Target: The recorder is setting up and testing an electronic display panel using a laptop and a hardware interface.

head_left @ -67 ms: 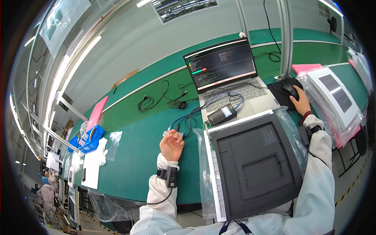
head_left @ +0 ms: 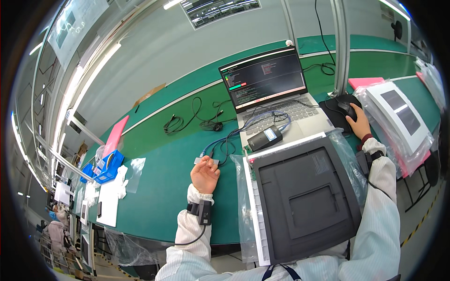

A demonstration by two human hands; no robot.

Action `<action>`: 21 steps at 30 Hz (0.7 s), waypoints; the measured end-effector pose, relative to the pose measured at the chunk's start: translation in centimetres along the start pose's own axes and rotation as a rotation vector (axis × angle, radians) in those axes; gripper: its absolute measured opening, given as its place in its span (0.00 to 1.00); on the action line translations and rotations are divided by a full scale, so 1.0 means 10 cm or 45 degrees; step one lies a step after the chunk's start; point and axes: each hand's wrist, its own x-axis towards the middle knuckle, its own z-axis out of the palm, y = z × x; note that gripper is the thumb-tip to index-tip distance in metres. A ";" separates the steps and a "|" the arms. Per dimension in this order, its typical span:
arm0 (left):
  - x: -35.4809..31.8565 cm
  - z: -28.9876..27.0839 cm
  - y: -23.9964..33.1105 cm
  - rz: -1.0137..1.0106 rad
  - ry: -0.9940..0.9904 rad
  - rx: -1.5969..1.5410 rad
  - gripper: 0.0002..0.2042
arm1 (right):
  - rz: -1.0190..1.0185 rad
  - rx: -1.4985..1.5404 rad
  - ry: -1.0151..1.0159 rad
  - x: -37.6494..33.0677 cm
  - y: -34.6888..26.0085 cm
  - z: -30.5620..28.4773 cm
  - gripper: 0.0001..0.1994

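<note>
My right hand [head_left: 360,122] rests on a black computer mouse [head_left: 347,107] that lies on a black mouse pad beside an open laptop [head_left: 274,100]. My left hand [head_left: 205,174] lies on the green table [head_left: 154,187] with fingers loosely curled and nothing in it, next to a taped-down blue cable [head_left: 213,146]. A small black box [head_left: 265,138] with cables sits on the laptop's front edge. A large dark grey flat device [head_left: 304,196] in a clear plastic bag lies right in front of me, between my arms.
More bagged white-and-grey devices [head_left: 401,117] are stacked at the right, over a pink sheet. Loose black cables [head_left: 197,119] lie behind the laptop. A blue bin [head_left: 108,165], white papers and clear bags sit at the left. A metal post [head_left: 341,47] rises behind the mouse.
</note>
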 end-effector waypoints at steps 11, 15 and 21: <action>0.02 0.01 -0.04 0.011 0.020 0.044 0.09 | 0.017 0.008 -0.002 0.00 0.02 0.01 0.26; 0.01 0.01 -0.01 0.022 0.004 0.049 0.09 | 0.000 -0.006 -0.003 0.02 -0.02 -0.02 0.26; 0.01 -0.01 0.00 0.000 -0.024 0.044 0.09 | 0.007 0.003 0.000 0.00 -0.01 0.01 0.26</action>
